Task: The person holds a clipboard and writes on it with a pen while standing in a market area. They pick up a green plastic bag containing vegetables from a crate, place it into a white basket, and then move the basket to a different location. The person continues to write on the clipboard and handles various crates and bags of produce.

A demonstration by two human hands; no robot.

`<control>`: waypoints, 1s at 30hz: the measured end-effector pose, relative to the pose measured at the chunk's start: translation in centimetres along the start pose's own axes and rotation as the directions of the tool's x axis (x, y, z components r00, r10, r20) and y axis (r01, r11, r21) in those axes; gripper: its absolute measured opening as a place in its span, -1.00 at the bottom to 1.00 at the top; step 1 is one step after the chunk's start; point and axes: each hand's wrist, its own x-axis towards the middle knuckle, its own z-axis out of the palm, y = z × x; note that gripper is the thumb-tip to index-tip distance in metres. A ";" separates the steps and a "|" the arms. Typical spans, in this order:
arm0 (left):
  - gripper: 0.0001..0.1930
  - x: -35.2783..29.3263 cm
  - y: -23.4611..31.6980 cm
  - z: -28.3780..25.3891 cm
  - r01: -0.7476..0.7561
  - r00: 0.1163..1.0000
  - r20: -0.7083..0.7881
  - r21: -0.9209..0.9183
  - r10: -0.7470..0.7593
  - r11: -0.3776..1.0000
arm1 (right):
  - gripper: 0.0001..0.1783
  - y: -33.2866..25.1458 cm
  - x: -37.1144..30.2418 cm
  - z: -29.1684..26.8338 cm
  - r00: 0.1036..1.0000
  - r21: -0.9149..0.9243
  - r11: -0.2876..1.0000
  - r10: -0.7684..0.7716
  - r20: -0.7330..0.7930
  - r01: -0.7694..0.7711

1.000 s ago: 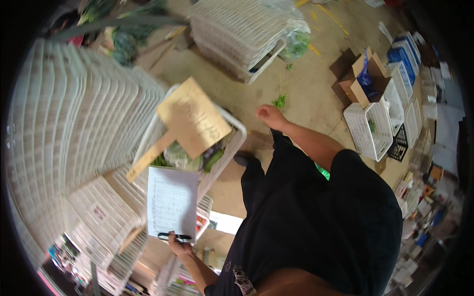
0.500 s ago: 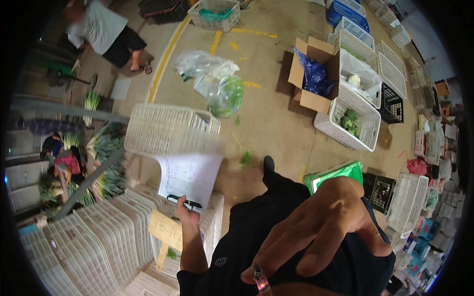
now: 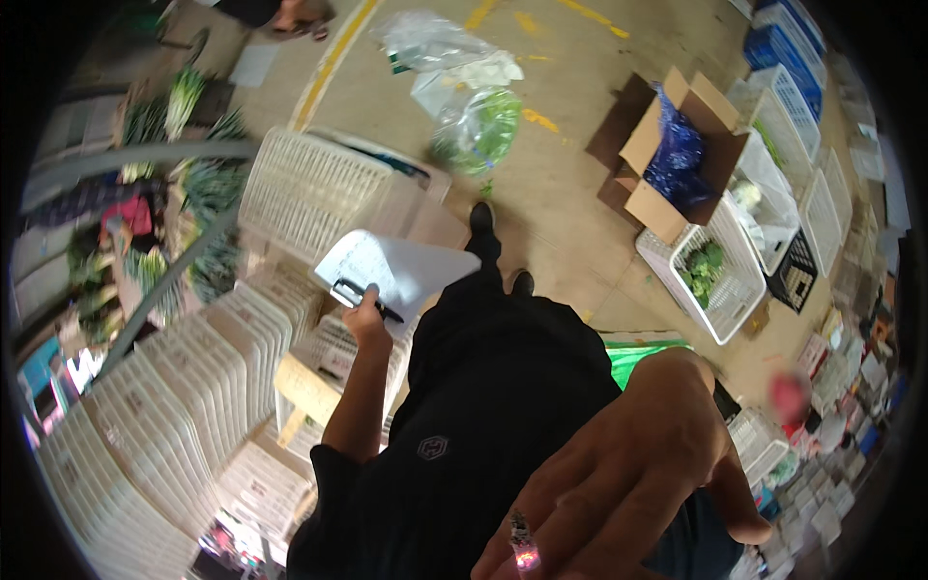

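Observation:
My left hand (image 3: 364, 321) is closed on a black pen (image 3: 389, 311) and the lower edge of some white paper sheets (image 3: 372, 266), whose right side curls up. Handwritten or printed rows show faintly on the page. Close to the camera, my right hand (image 3: 628, 464) hangs over my dark clothing. A lit cigarette (image 3: 523, 543) with grey ash and a glowing ember sticks out between its bent fingers; their tips are partly cut off by the lower edge. Beyond the paper stands a white plastic crate (image 3: 319, 188).
Stacked white crates (image 3: 145, 406) rise at left, with a cardboard sign (image 3: 307, 390) beside them. Leafy greens in a clear bag (image 3: 478, 130) lie on the floor ahead. At right are an open cardboard box (image 3: 720, 126) with blue plastic and a crate (image 3: 720, 324) holding broccoli.
I have stepped forward and my view has turned; the floor things shift. My left hand, still with pen and paper, sits higher in view, and the paper curls more. The cigarette stays in my right hand.

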 end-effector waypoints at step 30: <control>-0.74 19.5 26.8 56.7 -0.525 0.735 0.584 0.168 0.345 0.834 | -0.09 -30.4 -14.4 -43.5 0.271 -0.138 -0.300 -0.466 -0.842 -0.944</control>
